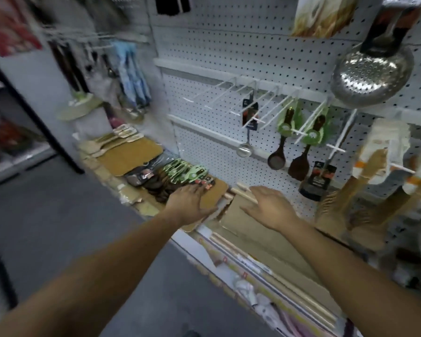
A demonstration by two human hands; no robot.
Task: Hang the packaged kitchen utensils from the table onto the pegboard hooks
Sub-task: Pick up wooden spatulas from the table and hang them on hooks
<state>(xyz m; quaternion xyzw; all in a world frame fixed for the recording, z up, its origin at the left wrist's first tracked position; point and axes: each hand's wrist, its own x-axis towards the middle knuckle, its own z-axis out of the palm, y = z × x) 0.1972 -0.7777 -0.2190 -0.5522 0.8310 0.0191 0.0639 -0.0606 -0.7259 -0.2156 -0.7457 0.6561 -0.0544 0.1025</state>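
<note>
Packaged spoons (185, 172) lie heaped on the table (204, 249), below the empty pegboard hooks (208, 90). We find both hands holding nothing: the left hand (192, 200) reaches flat-fingered to the heap's near edge, and the right hand (270, 207) hovers relaxed over cardboard (241, 220). We judge pick-up is under way; next, one card needs pinching free.
</note>
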